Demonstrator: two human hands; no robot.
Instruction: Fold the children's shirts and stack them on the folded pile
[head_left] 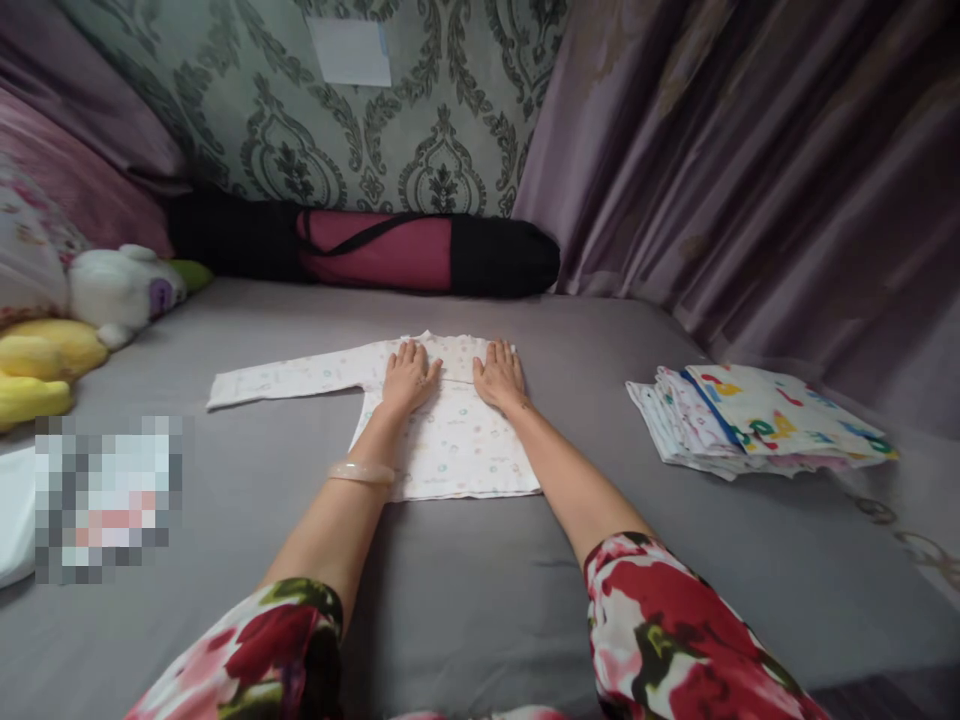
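A small white long-sleeved shirt (469, 450) with a faint print lies flat on the grey bed sheet (465, 580). Its left sleeve (292, 380) stretches out to the left, while the other sleeve is folded across the upper chest. My left hand (409, 375) rests flat on the upper left of the shirt, fingers spread a little. On the upper right, my right hand (500, 376) presses flat over the folded sleeve, fingers pointing away from me. Neither hand grasps anything.
To the right sits a stack of folded clothes (780, 415). A long black and pink bag (375, 248) lies along the wall. Plush toys (124, 290) and a yellow plush (45, 365) are at the left. Purple curtains (637, 150) hang at the right.
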